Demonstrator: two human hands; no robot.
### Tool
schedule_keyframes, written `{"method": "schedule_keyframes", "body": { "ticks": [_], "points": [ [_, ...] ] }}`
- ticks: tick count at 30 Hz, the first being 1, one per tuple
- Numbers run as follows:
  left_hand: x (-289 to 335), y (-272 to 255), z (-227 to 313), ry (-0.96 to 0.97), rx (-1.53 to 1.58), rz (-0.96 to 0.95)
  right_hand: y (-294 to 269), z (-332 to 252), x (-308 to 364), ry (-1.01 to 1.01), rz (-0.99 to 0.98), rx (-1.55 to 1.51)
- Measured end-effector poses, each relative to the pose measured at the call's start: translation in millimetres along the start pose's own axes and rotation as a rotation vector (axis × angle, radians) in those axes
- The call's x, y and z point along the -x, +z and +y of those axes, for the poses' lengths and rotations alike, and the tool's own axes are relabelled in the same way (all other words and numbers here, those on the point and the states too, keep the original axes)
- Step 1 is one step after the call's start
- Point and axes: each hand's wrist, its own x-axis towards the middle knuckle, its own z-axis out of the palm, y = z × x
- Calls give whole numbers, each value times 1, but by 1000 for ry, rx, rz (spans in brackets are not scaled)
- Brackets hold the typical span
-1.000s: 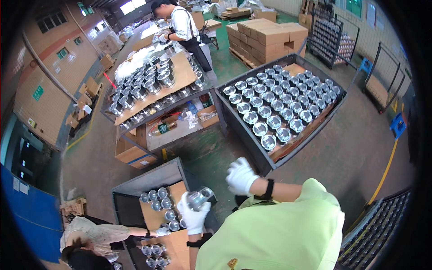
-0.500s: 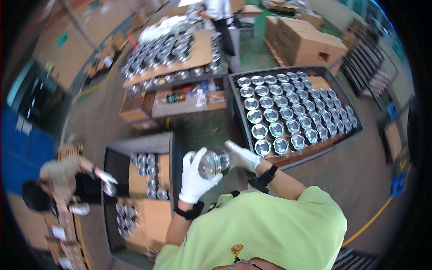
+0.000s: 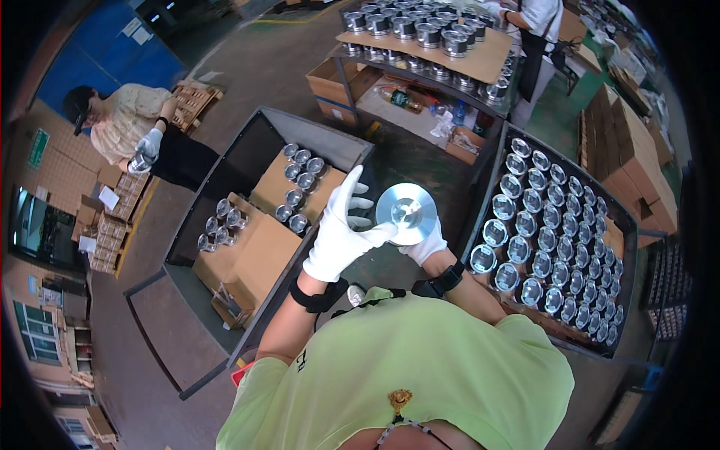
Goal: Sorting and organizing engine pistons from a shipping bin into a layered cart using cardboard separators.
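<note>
A round shiny metal part (image 3: 406, 213) is held up in front of my chest, its flat silvery face toward the camera. My left hand (image 3: 343, 229), in a white glove, grips its left edge with the fingers spread. Gloved as well, my right hand (image 3: 426, 247) holds it from below and behind, mostly hidden by the part. A black band circles each wrist.
A dark bin (image 3: 628, 247) on my right holds several rows of similar metal parts. On my left, a dark bin (image 3: 247, 142) holds cardboard sheets with several parts. A shelf cart (image 3: 480, 64) of parts stands ahead. One person stands at the far left, another by the cart.
The view has swung left and the part has come up closer to the camera. My right hand has shifted under the part; both hands keep hold of it.
</note>
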Motion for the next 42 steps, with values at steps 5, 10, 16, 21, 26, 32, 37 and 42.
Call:
{"method": "schedule_keyframes", "body": {
  "ticks": [5, 10, 16, 21, 26, 32, 37, 42],
  "points": [
    [-2, -4, 29, 551, -806, 36, 80, -14, 11, 249, -32, -233],
    [-51, -38, -11, 77, -415, 93, 57, 8, -15, 214, -34, -205],
    [-41, -78, -59, -90, 15, -171, 70, -9, -11, 135, -13, -216],
    [-22, -72, -33, -48, 48, -348, 78, -21, -19, 33, 0, -179],
    [-19, -76, -34, 31, 66, -354, 75, -20, -25, -14, -190, -222],
    [-6, -74, -38, -122, 255, -359, 91, -31, -28, -33, -77, -146],
    [-9, -63, -27, -188, 214, -558, 139, -41, -5, -286, -33, 100],
    [5, -37, -35, -351, 1117, -779, 162, -37, 18, -677, -16, 647]
  ]
}}
